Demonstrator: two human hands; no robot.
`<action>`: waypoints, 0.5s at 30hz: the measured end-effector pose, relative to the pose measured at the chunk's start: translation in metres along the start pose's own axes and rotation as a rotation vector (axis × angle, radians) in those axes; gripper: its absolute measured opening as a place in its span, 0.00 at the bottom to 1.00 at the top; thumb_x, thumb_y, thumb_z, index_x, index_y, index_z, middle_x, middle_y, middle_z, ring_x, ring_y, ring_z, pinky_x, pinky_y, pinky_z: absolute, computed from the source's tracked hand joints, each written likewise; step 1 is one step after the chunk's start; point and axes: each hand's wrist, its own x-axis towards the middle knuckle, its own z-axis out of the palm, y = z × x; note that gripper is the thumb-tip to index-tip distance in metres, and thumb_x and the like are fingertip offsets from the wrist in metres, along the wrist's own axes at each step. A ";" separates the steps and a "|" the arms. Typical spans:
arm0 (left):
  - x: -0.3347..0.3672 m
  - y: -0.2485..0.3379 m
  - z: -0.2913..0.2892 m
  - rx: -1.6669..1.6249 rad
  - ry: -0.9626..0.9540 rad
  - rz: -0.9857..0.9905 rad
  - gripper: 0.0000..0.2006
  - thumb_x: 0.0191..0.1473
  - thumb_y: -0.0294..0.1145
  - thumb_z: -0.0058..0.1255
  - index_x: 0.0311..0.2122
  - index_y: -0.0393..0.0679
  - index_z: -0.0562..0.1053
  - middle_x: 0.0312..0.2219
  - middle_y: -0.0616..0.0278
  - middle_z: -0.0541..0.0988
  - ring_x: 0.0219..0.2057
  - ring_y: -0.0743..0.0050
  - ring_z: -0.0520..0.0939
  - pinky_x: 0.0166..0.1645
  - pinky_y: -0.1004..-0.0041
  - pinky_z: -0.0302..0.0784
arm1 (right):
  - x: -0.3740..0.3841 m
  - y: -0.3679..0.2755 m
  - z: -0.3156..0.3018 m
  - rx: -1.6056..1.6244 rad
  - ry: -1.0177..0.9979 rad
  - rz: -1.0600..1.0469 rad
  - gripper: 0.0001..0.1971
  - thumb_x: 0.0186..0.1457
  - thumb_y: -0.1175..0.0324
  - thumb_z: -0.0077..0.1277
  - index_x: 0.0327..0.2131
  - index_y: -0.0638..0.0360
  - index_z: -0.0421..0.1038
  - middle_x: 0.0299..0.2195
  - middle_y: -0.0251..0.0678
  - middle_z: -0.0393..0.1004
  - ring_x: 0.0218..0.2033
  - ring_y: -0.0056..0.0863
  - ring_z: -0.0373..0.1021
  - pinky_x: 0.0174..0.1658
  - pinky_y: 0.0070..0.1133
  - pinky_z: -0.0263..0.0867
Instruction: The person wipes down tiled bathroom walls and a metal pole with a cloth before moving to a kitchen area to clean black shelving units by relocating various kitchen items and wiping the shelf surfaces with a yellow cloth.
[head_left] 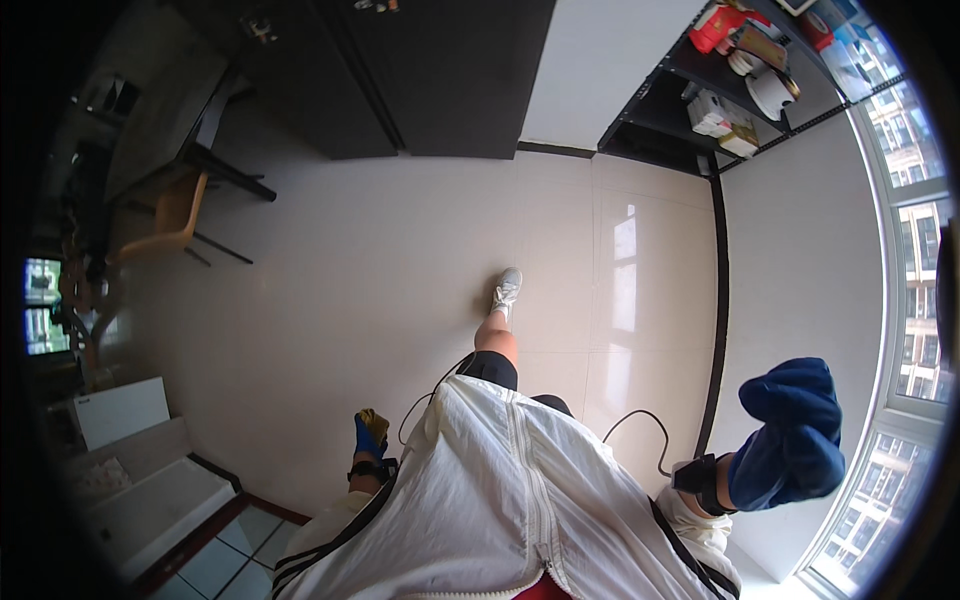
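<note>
My right hand [790, 435] is raised at the right, near the wall under the window. Dark blue fabric, bulky and rounded like a thick glove, covers it completely and hides the fingers. Low beside my body, my left hand [371, 434] hangs down, covered in blue with mustard-yellow at the finger end. How its fingers are bent is too small to make out. A black strap with a small dark device circles each wrist. Nothing held shows clearly in either hand.
One white shoe [507, 288] steps forward on the glossy beige floor [400, 260]. Dark cabinets [450, 80] stand ahead, and a loaded black shelf [690, 70] is at the far right. A wooden chair [178, 215] is at the left. Thin black cables [662, 428] loop beside my jacket.
</note>
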 end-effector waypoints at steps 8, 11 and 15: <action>0.002 0.203 0.297 0.169 -0.111 0.141 0.27 0.44 0.73 0.32 0.31 0.61 0.71 0.21 0.73 0.74 0.20 0.77 0.70 0.22 0.79 0.59 | 0.080 0.050 -0.100 -0.284 -0.184 -0.043 0.27 0.53 0.68 0.46 0.56 0.37 0.52 0.38 0.42 0.71 0.26 0.36 0.70 0.24 0.28 0.61; 0.013 0.264 0.400 0.323 -0.260 0.180 0.26 0.45 0.70 0.37 0.35 0.60 0.71 0.25 0.72 0.75 0.26 0.74 0.73 0.28 0.77 0.64 | 0.100 0.085 -0.110 -0.316 -0.099 0.034 0.29 0.51 0.68 0.46 0.56 0.34 0.49 0.34 0.44 0.71 0.25 0.35 0.68 0.25 0.29 0.61; -0.022 0.282 0.604 0.454 -0.461 0.253 0.22 0.47 0.69 0.35 0.31 0.63 0.70 0.20 0.76 0.73 0.19 0.81 0.71 0.23 0.80 0.62 | 0.101 0.122 -0.129 -0.359 0.181 0.310 0.14 0.48 0.58 0.48 0.40 0.42 0.67 0.27 0.37 0.72 0.22 0.30 0.64 0.26 0.27 0.56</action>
